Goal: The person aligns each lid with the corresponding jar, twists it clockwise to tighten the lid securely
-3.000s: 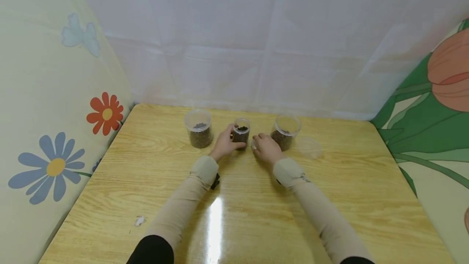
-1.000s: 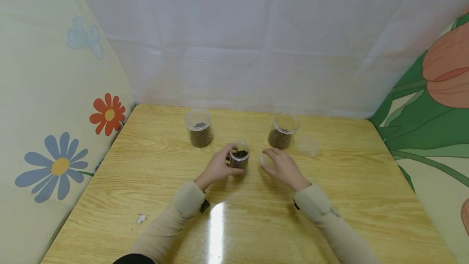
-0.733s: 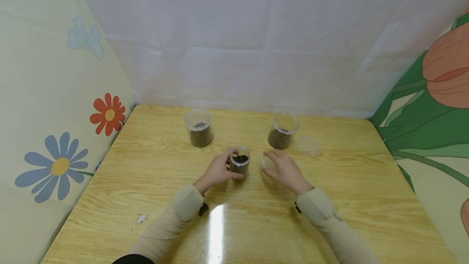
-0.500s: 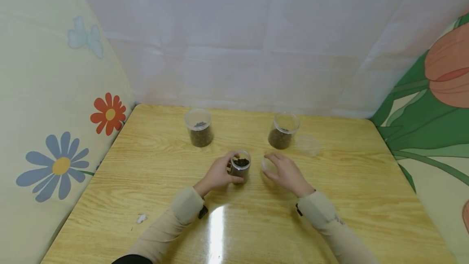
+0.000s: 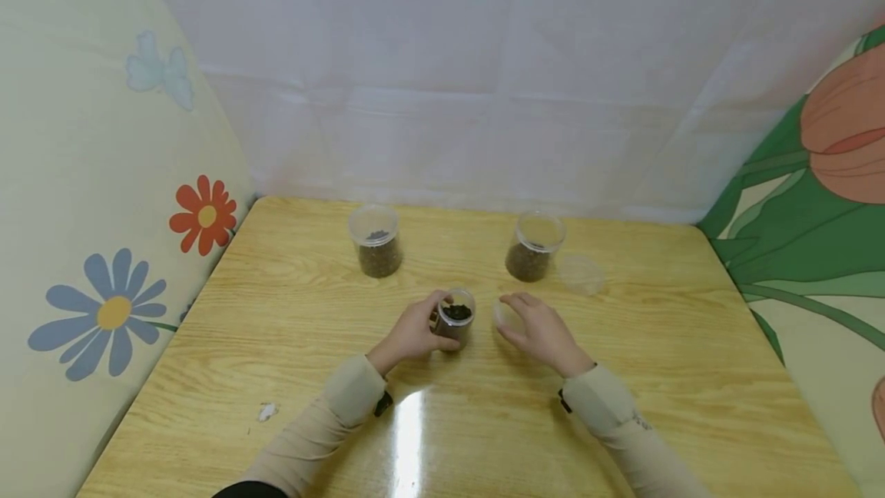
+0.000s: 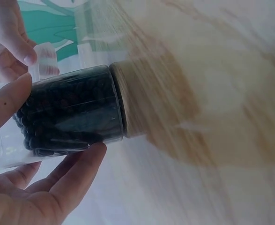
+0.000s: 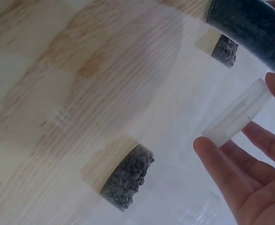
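Note:
My left hand grips a small clear jar by its side, thumb in front and fingers round the far side. The jar stands upright without a lid, partly filled with dark beans that show closely as black beans in the left wrist view. To its right, my right hand pinches a translucent round lid by its edge, between thumb and fingertips. The lid is tilted on edge and apart from the jar.
Two larger uncovered clear jars, one at back left and one at back right, hold brown coffee beans. A flat clear lid lies beside the right one. A white curtain hangs behind the wooden table.
The small jar has come toward me from between the larger jars in my left hand. My right hand, with the lid, has also drawn nearer and shifted right. Lately both move only slightly.

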A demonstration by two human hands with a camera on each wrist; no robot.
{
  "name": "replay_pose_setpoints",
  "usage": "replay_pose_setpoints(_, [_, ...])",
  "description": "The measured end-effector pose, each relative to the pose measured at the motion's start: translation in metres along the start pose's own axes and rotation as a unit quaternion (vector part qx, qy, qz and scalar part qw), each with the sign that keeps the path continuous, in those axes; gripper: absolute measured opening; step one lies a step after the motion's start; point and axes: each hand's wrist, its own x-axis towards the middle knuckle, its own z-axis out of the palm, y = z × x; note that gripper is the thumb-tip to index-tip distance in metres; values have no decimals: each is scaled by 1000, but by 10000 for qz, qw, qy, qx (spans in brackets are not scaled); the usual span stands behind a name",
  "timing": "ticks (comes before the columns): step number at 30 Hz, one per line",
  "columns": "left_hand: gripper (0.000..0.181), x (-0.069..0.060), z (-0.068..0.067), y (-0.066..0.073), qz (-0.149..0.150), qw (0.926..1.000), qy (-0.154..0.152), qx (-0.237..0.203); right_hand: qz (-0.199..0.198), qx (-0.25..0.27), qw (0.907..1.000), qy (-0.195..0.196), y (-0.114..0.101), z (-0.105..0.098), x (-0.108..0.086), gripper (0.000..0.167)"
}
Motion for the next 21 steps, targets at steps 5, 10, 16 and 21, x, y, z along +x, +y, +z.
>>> replay_pose_setpoints(5, [65,0,1,-2,-10,10000,-24,-12,49,34,9999,82,0,0,-2,44])
replay_pose_setpoints(10, [64,1,1,-2,3,10000,-41,41,132,137,9998,113,1,-4,-3,46])
replay_pose_setpoints(16, [66,1,-1,1,8,10000,-3,85,187,338,9992,109,0,-10,-4,48])
replay_pose_setpoints(21, [66,0,-3,4,54,9997,42,241,85,491,9984,255,0,-13,-6,47])
